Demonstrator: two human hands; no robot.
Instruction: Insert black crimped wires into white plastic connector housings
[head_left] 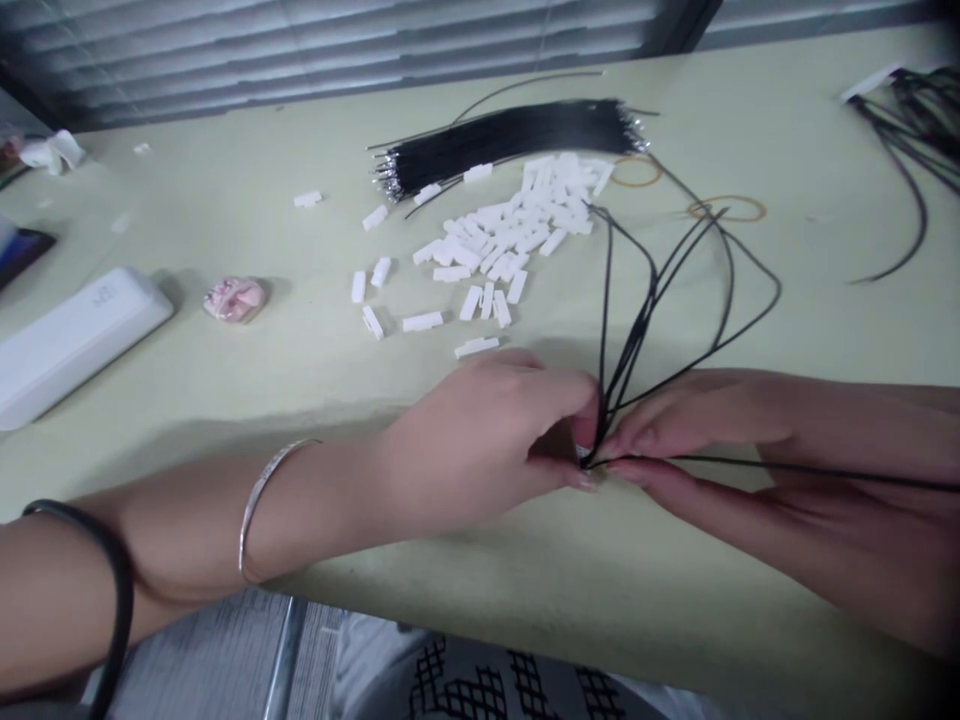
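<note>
My left hand [495,430] is closed in a pinch on a small white connector [583,452], mostly hidden by the fingers. Several thin black wires [637,330] fan up and away from that connector over the table. My right hand [697,440] pinches one black wire [810,468] close to the connector, and its length trails off to the right between thumb and fingers. Both sets of fingertips nearly meet. Beyond my left hand lies a loose pile of white connectors [517,225], with a few scattered singly around it.
Behind the pile rests a thick bundle of black wires [517,140] with bare metal ends. Two rubber bands [727,208] lie near it. More wired black leads [922,120] sit at far right. A white case [82,340] and a pink trinket [235,299] are on the left.
</note>
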